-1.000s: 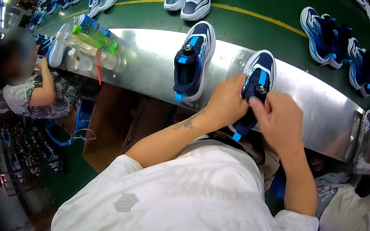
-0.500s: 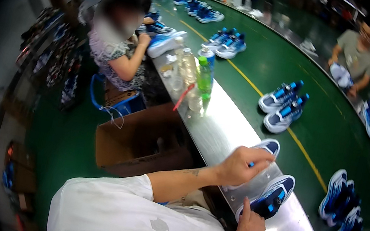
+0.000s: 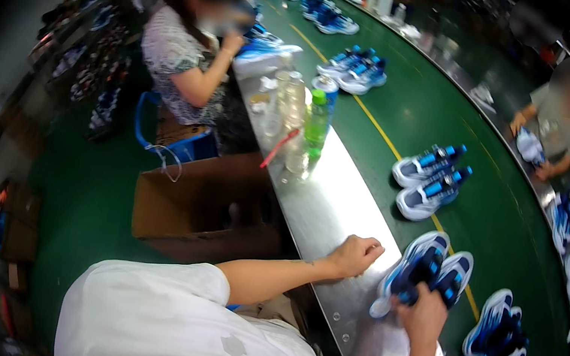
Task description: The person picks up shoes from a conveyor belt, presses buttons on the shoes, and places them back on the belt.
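Note:
A pair of navy, blue and white sneakers is by my right hand, across the far edge of the metal ledge and the green belt. My right hand (image 3: 423, 314) has its fingers closed at the heel end of the nearer sneaker (image 3: 423, 262); its mate (image 3: 458, 268) stands close beside it on the right. Whether the fingers also grip the mate is hidden. Over the bare metal ledge (image 3: 339, 214), to the left of the shoes, my left hand (image 3: 356, 258) is loosely curled with nothing visible in it.
Further pairs of sneakers (image 3: 431, 181) stand along the green belt (image 3: 377, 129). A green bottle (image 3: 316, 124), clear bottles and a red tool (image 3: 279, 149) sit on the ledge. Below is a cardboard box (image 3: 191, 234). Co-workers (image 3: 195, 40) handle shoes at left and far right.
Both sneakers have moved from the metal ledge toward the belt, side by side. My right hand went from touching one to gripping at its heel. My left hand let go and drew back left.

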Demonstrator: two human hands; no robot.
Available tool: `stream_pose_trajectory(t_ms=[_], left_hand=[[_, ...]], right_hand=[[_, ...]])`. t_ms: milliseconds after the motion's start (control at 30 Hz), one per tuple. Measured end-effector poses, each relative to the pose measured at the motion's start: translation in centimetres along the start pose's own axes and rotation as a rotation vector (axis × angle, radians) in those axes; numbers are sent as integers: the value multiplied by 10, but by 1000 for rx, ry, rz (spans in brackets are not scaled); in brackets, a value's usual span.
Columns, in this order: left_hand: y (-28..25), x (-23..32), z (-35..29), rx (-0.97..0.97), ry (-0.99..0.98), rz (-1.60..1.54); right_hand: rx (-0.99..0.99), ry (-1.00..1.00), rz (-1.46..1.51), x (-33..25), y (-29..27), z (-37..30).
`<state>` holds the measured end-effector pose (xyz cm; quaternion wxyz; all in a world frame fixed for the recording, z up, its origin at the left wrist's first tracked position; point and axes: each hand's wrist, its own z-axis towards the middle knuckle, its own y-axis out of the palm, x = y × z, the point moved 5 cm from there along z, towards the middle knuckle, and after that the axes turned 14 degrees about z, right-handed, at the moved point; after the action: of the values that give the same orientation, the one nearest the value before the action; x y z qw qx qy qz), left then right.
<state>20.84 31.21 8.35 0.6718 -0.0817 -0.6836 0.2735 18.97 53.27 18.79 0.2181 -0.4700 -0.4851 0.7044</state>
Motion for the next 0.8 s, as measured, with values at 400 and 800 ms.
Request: stream_pose_trajectory(t_ms=[400, 800], left_hand=[[-5, 7, -3, 95, 150, 120], [4, 16, -7, 157, 313, 233]], right_hand=[[73, 505, -467, 154, -116, 7], [63, 310, -193, 282, -104, -96]])
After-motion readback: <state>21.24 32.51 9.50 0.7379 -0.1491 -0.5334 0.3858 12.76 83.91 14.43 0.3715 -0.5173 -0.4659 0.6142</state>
